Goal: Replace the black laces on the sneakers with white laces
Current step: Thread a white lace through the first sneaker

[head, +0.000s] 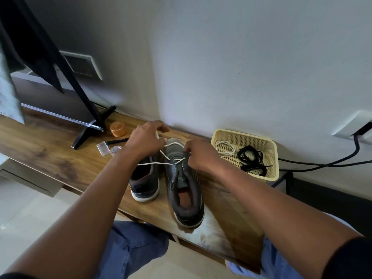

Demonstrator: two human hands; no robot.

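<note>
Two dark grey sneakers stand side by side on the wooden shelf (50, 156), toes to the wall. The right sneaker (184, 184) has a white lace (159, 163) threaded through its front eyelets. My left hand (146, 140) pinches one end of that lace above the toe. At the shoe's right side, near the front eyelets, my right hand (201, 157) has its fingers curled on the lace or upper. My left forearm partly covers the left sneaker (144, 183), which shows no lace. A cream basket (267, 147) at the right holds a coiled white lace (224, 148) and black laces (251, 160).
A TV's black stand (90, 129) rises at the left. Near it lie an orange lid (118, 128), a pen (117, 140) and small clear plastic pieces (102, 149). Black cables (322, 163) run along the wall at the right. My knees in blue jeans (130, 248) are below the shelf edge.
</note>
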